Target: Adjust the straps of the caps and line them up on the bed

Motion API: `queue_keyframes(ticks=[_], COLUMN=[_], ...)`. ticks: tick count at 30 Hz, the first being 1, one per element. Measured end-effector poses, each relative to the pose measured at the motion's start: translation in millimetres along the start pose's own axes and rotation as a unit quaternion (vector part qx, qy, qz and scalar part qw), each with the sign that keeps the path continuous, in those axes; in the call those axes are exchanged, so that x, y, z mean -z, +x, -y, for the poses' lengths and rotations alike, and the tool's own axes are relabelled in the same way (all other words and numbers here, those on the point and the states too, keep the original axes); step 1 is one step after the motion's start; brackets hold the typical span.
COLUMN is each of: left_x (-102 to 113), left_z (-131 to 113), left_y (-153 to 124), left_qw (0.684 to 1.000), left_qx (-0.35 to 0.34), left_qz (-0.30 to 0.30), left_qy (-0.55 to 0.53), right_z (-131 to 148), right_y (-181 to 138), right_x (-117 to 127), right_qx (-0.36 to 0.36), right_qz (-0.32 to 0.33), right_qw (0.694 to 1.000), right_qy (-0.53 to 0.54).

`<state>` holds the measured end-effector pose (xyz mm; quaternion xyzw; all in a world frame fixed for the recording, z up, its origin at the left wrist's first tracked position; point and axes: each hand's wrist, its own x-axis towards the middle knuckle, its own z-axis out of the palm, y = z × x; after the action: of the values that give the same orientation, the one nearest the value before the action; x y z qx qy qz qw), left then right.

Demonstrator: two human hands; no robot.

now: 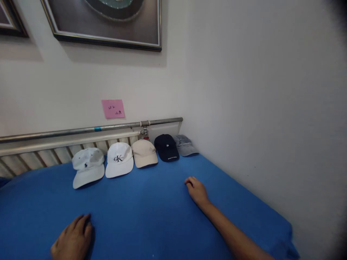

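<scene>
Five-panel style caps stand in a row along the back of the blue-covered surface point(146, 209). From left to right come a pale cap with a small dark logo point(88, 166), a white cap with "CK" letters point(119, 160), a beige cap point(144, 153), a black cap point(166, 147) and a grey cap point(185, 145). My left hand point(73, 236) rests low at the left, empty, its fingers loosely bent and slightly apart, nearest the pale cap. On the right, my right hand point(197, 190) lies below the black and grey caps, fingers loosely curled, thumb apart, nothing visible in it.
Behind the caps run a cream radiator point(54, 155) and a metal pipe point(116, 126) with a valve. A pink note point(113, 109) sticks to the wall above. Framed pictures hang higher up. A bare wall point(257, 108) borders the right side.
</scene>
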<state>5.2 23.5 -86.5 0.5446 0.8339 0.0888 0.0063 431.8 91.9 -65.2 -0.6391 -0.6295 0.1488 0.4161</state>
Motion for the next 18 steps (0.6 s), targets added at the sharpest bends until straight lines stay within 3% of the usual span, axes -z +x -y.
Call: queue_keyframes(ticks=[7,10,13,18], left_x=[-5,-14,-22,-32], left_z=[-79,-103,-108,-92], left_y=[37,45,50,60], left_qw=[0.999,0.997,0.993,0.980], left_qx=[-0.009,-0.051,-0.095,-0.102], left_qz=[-0.044,-0.046,-0.036,-0.019], left_qy=[-0.003,-0.025,-0.056,-0.170], right_z=[42,58,63,58], right_y=[30,34,35,36], right_x=[-72,-97,-111,-119], right_qx=[-0.006,0.006,0.018,-0.007], right_qz=[0.015,0.034,0.057,0.067], right_qw=[1.000,0.999,0.998,0.995], right_qy=[-0.004,0.013,0.037,0.069])
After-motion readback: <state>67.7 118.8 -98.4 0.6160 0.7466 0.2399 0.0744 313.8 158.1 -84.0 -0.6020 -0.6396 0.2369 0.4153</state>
